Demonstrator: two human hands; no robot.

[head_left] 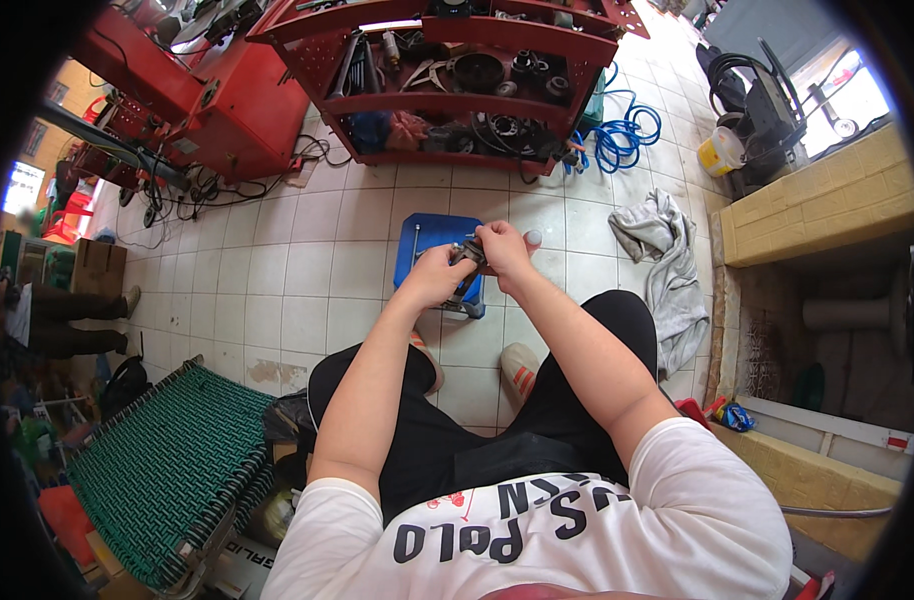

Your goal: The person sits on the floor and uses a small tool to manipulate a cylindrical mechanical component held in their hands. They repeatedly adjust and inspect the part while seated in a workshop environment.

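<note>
In the head view, we see a workshop with a floor of white square tiles (247, 240). The blue tray with cut corners (407, 262) is near the middle; from its left edge the tiles stretch widely, while at its right a crumpled light-grey cloth (669, 290) lies well apart.

We count two bare hands: the left hand (438, 276) and the right hand (504, 250), both with bent fingers, grasping one dark metal part (468, 257). This part is over the tray; we cannot tell whether it touches.

Beyond the tray, one red metal trolley with loaded shelves (427, 102) closes the way forward. One coiled blue hose (627, 140) lies beside it. One green woven seat (172, 465) stands at our left, and one yellow ledge (827, 195) bounds the right.
</note>
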